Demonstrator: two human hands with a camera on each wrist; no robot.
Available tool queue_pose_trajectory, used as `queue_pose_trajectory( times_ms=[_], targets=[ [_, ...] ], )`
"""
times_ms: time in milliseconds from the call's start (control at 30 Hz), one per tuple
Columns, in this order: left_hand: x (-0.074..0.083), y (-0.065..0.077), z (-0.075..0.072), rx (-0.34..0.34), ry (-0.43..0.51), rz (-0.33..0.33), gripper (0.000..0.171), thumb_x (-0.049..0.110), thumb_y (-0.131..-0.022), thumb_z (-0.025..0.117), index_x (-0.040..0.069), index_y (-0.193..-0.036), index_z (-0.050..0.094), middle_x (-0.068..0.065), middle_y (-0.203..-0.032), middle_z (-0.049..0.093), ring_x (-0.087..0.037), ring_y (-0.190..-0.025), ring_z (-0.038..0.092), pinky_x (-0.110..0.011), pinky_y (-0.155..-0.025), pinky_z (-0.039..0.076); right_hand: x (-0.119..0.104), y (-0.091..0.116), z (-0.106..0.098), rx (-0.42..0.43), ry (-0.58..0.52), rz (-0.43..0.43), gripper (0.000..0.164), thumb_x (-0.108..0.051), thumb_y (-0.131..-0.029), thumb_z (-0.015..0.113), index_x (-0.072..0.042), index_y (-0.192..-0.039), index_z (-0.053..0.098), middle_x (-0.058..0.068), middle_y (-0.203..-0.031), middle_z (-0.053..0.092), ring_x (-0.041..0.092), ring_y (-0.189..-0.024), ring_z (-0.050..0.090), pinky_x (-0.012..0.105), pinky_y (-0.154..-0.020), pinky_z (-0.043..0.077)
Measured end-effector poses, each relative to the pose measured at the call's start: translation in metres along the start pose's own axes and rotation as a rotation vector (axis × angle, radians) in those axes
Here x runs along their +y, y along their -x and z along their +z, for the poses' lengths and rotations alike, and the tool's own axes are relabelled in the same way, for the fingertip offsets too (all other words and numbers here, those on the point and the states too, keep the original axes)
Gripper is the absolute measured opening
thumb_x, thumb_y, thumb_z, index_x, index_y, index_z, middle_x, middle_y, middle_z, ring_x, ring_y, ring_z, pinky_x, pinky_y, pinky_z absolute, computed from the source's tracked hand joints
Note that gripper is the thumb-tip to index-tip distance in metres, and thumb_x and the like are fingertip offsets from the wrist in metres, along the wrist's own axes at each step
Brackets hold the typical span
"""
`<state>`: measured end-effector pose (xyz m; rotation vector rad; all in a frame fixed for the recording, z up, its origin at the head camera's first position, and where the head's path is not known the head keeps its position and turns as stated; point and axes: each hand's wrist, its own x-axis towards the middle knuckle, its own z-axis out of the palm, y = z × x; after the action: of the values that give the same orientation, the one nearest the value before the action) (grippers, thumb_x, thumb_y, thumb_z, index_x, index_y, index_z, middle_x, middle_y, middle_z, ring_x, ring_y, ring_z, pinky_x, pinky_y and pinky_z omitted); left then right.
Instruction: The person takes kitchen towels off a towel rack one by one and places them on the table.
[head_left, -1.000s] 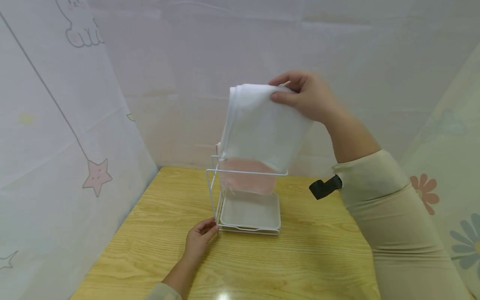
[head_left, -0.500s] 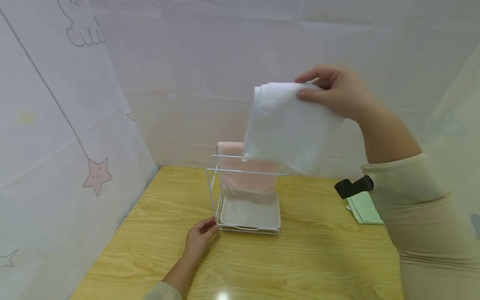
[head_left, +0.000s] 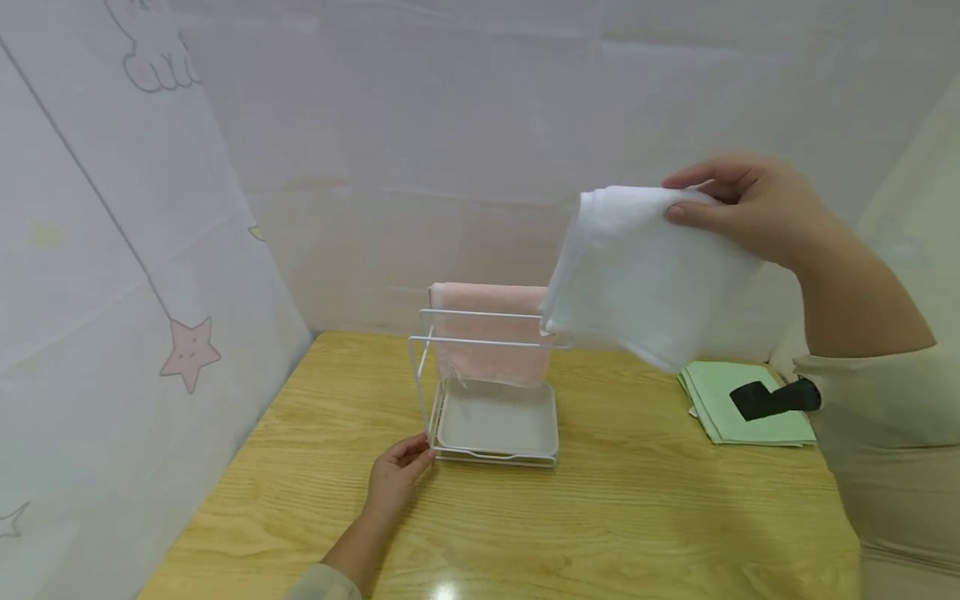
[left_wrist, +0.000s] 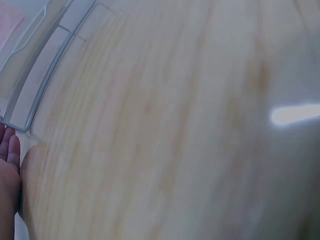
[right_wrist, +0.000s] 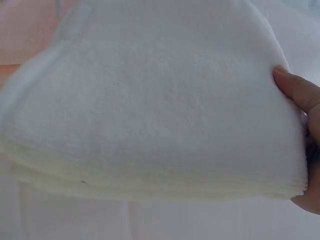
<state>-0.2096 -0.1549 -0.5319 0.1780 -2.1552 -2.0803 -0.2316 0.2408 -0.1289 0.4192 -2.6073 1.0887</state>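
High on the right of the head view, my right hand (head_left: 772, 208) pinches the top edge of a folded white towel (head_left: 645, 267) between thumb and fingers. The towel (right_wrist: 150, 110) hangs down in layers and fills most of the right wrist view. Its lower left corner overlaps the right ends of the bars of a white wire towel rack (head_left: 491, 342). My left hand (head_left: 393, 479) holds the rack's front left corner, low at the table; in the left wrist view only part of that hand (left_wrist: 9, 170) shows. A pink towel (head_left: 487, 333) drapes over the rack's rear bar.
A pale tray (head_left: 498, 425) sits in the rack's base. A folded green towel (head_left: 738, 417) lies on the wooden table (head_left: 600, 517) at the right, partly behind a black strap (head_left: 772, 400) on my right sleeve. Printed cloth hangs around the table.
My right hand has carried the white towel rightward, from above the rack to its right side. More of the pink towel and the green towel now show. The left hand stays at the corner.
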Motion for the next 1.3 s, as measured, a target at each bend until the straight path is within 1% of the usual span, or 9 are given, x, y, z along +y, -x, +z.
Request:
queue_pose_trajectory(
  times_ms=[233,433,600,833,933,1033,1133,1200,1300],
  targets=[
    [-0.002,-0.001,-0.004,-0.01,0.015,0.028,0.038,0.004,-0.086,0.073,-0.009,-0.119,0.063,-0.016,-0.108,0.068,-0.001,-0.084,0.063,-0.013,-0.076,0.055,0.017,0.016,-0.01,0.005,0.064,0.046,0.028,-0.033,-0.085,0.077,-0.03,-0.113,0.072,-0.029,-0.08,0.068,0.002,-0.064,0.065,0.019,-0.054,0.052],
    [-0.002,0.0,-0.004,-0.004,0.042,0.025,0.038,0.003,-0.085,0.074,-0.009,-0.12,0.063,-0.02,-0.11,0.067,-0.001,-0.083,0.063,-0.013,-0.076,0.055,0.035,0.029,-0.012,0.013,0.081,0.064,0.023,-0.031,-0.087,0.075,-0.034,-0.11,0.072,-0.031,-0.079,0.067,0.0,-0.066,0.064,0.019,-0.055,0.051],
    [-0.002,0.0,-0.004,0.001,0.043,0.007,0.038,0.002,-0.085,0.074,-0.008,-0.12,0.063,-0.02,-0.11,0.067,-0.001,-0.083,0.063,-0.013,-0.076,0.055,0.05,0.038,-0.011,0.024,0.105,0.093,0.022,-0.034,-0.087,0.075,-0.035,-0.109,0.071,-0.03,-0.076,0.066,0.003,-0.063,0.065,0.022,-0.053,0.053],
    [-0.002,-0.002,-0.004,0.022,0.044,0.008,0.036,-0.001,-0.084,0.073,-0.009,-0.118,0.064,-0.019,-0.106,0.068,-0.001,-0.081,0.064,-0.013,-0.075,0.055,0.068,0.047,-0.003,-0.039,0.187,0.129,0.029,-0.041,-0.087,0.073,-0.029,-0.114,0.07,-0.031,-0.078,0.064,0.005,-0.065,0.066,0.026,-0.056,0.055],
    [-0.002,-0.002,-0.004,0.022,0.038,0.009,0.035,-0.001,-0.085,0.073,-0.009,-0.118,0.064,-0.02,-0.106,0.068,-0.001,-0.081,0.063,-0.013,-0.074,0.054,0.077,0.05,0.006,-0.093,0.194,0.161,0.037,-0.044,-0.088,0.071,-0.024,-0.119,0.068,-0.023,-0.085,0.069,0.007,-0.067,0.066,0.029,-0.057,0.056],
    [-0.002,-0.001,-0.003,0.012,0.036,0.007,0.036,0.001,-0.085,0.073,-0.008,-0.118,0.064,-0.019,-0.108,0.068,-0.001,-0.082,0.063,-0.013,-0.075,0.054,0.087,0.055,0.016,-0.146,0.205,0.163,0.043,-0.043,-0.089,0.07,-0.018,-0.124,0.066,-0.004,-0.099,0.074,0.008,-0.069,0.066,0.029,-0.058,0.056],
    [-0.002,0.0,-0.003,0.006,0.039,0.004,0.037,0.001,-0.085,0.073,-0.008,-0.119,0.064,-0.018,-0.107,0.068,-0.001,-0.083,0.063,-0.013,-0.075,0.054,0.097,0.061,0.026,-0.189,0.214,0.131,0.043,-0.04,-0.092,0.068,-0.015,-0.126,0.065,0.012,-0.112,0.072,0.005,-0.071,0.066,0.027,-0.059,0.055],
    [-0.002,0.0,-0.003,0.0,0.04,0.008,0.037,0.002,-0.085,0.074,-0.008,-0.12,0.063,-0.016,-0.107,0.068,0.0,-0.083,0.063,-0.013,-0.075,0.054,0.103,0.067,0.034,-0.211,0.213,0.12,0.042,-0.039,-0.093,0.067,-0.014,-0.127,0.065,0.017,-0.115,0.07,0.005,-0.071,0.065,0.027,-0.06,0.055],
    [-0.001,0.0,-0.003,-0.005,0.046,0.007,0.038,0.003,-0.085,0.074,-0.008,-0.12,0.063,-0.017,-0.108,0.068,-0.001,-0.083,0.063,-0.013,-0.075,0.054,0.112,0.075,0.045,-0.238,0.194,0.114,0.041,-0.038,-0.093,0.066,-0.013,-0.126,0.065,0.018,-0.118,0.069,0.005,-0.074,0.066,0.026,-0.061,0.055]
  ],
)
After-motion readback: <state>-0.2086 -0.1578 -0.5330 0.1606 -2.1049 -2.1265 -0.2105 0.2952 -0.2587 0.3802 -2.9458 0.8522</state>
